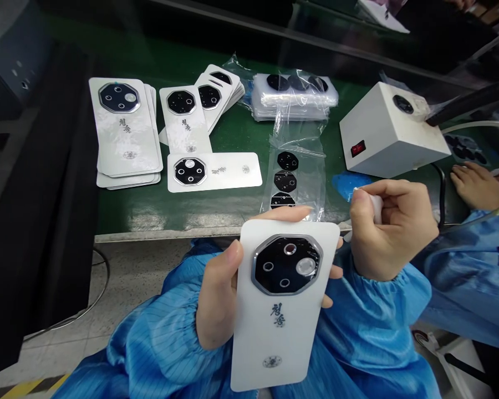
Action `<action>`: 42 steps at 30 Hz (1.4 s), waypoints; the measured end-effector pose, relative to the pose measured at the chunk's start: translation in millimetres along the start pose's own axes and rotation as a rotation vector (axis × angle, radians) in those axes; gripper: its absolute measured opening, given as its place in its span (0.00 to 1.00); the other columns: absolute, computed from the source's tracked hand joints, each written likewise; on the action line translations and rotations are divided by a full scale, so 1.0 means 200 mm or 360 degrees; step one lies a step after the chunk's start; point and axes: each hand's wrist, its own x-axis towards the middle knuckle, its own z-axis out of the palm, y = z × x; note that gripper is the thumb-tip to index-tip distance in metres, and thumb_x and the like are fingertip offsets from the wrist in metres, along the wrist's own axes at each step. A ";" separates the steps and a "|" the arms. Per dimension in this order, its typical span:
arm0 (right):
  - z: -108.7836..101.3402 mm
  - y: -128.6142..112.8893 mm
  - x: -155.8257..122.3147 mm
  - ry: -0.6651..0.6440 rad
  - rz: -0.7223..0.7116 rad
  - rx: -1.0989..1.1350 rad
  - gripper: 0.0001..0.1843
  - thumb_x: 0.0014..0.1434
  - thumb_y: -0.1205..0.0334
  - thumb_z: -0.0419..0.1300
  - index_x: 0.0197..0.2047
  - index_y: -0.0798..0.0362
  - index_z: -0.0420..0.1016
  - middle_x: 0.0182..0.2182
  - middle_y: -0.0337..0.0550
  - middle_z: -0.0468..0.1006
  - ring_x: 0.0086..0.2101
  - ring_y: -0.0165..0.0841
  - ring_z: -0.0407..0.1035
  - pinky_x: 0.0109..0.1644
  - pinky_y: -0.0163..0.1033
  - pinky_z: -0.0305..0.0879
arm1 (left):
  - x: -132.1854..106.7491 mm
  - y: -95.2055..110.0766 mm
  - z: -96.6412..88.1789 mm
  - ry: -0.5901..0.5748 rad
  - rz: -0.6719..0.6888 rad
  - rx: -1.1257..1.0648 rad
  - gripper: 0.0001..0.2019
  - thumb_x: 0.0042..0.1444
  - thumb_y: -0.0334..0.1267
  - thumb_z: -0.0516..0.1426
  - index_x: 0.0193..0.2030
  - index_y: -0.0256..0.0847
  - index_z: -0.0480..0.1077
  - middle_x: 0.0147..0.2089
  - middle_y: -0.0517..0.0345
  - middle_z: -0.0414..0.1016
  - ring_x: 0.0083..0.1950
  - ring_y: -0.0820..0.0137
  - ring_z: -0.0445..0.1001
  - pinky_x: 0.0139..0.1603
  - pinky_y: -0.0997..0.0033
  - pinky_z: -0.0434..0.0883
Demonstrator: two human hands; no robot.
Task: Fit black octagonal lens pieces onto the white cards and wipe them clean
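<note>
**Left hand** (pixel 218 293)**:** cradling from behind, thumb along one long edge, index finger hooked over the top and other fingertips (pixel 332 271) poking out the far side. Seems a handy grip, since it leaves the whole face uncovered.

**Right hand** (pixel 393 230)**:** fingers curled, pinching a small white wipe (pixel 376 206) against the thumb, held up just beside the panel's top corner. Can't tell if it's touching.

**Panel in hand:** a white rounded-rectangle phone back panel (pixel 274 332) with a black octagonal chrome-rimmed camera plate (pixel 286 266), tilted up toward the wearer above the blue striped smock sleeve (pixel 162 338).

**On the bench:** more white panels in a stack (pixel 125 127) and a fanned row (pixel 185 119) on the green bench mat (pixel 241 202), faces up, so they're easy to grab.

**Bagged parts:** a clear plastic bag (pixel 295 183) of black octagonal plates lies right in front, within easy reach.

**Right side:** a white metal box (pixel 393 133) with a red rocker switch (pixel 358 148), a crumpled blue cloth (pixel 349 184) by its corner.

**Next seat:** a co-worker's hand (pixel 478 185) rests flat, fingers loosely spread, on the mat.
</note>
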 end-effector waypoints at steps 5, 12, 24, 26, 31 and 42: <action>0.00 -0.02 -0.01 -0.0054 0.0057 -0.0011 0.06 0.55 0.68 0.58 0.30 0.48 0.67 0.26 0.39 0.67 0.25 0.31 0.62 0.29 0.39 0.57 | 0.00 -0.01 0.00 -0.0043 -0.0008 -0.0047 0.20 0.59 0.50 0.46 0.53 0.50 0.68 0.53 0.48 0.74 0.51 0.57 0.74 0.46 0.58 0.71; 0.02 0.01 -0.02 -0.0131 0.0063 -0.0045 0.04 0.57 0.64 0.57 0.32 0.45 0.66 0.28 0.39 0.67 0.27 0.35 0.62 0.30 0.42 0.57 | 0.01 0.01 -0.02 -0.0151 -0.0102 -0.0121 0.19 0.61 0.49 0.44 0.54 0.51 0.65 0.55 0.50 0.72 0.53 0.58 0.73 0.48 0.58 0.69; 0.03 0.01 -0.01 -0.0166 0.0017 -0.0109 0.03 0.56 0.63 0.57 0.32 0.46 0.66 0.27 0.38 0.69 0.26 0.34 0.63 0.29 0.41 0.59 | 0.01 0.01 0.01 -0.0036 -0.0084 -0.0058 0.18 0.58 0.50 0.49 0.52 0.50 0.69 0.52 0.50 0.75 0.51 0.57 0.74 0.47 0.59 0.71; 0.03 0.01 -0.01 -0.0173 0.0019 -0.0123 0.03 0.56 0.63 0.57 0.31 0.46 0.66 0.27 0.38 0.69 0.26 0.34 0.63 0.29 0.41 0.59 | 0.01 0.02 0.02 0.0002 -0.0117 -0.0039 0.17 0.57 0.48 0.52 0.50 0.50 0.71 0.51 0.50 0.76 0.50 0.57 0.75 0.47 0.58 0.71; 0.03 0.00 -0.01 -0.0230 0.0062 -0.0162 0.03 0.57 0.62 0.56 0.32 0.45 0.66 0.28 0.39 0.70 0.27 0.35 0.64 0.30 0.42 0.60 | 0.01 0.04 0.03 0.0046 -0.0134 0.0018 0.17 0.55 0.48 0.54 0.49 0.50 0.72 0.51 0.51 0.75 0.50 0.55 0.74 0.48 0.55 0.69; 0.04 0.02 -0.01 -0.0202 0.0016 -0.0178 0.02 0.57 0.63 0.57 0.32 0.47 0.67 0.27 0.37 0.70 0.26 0.32 0.64 0.28 0.39 0.59 | 0.01 0.03 0.03 0.0003 -0.0087 0.0009 0.17 0.56 0.48 0.52 0.50 0.49 0.71 0.52 0.51 0.75 0.51 0.58 0.74 0.49 0.59 0.70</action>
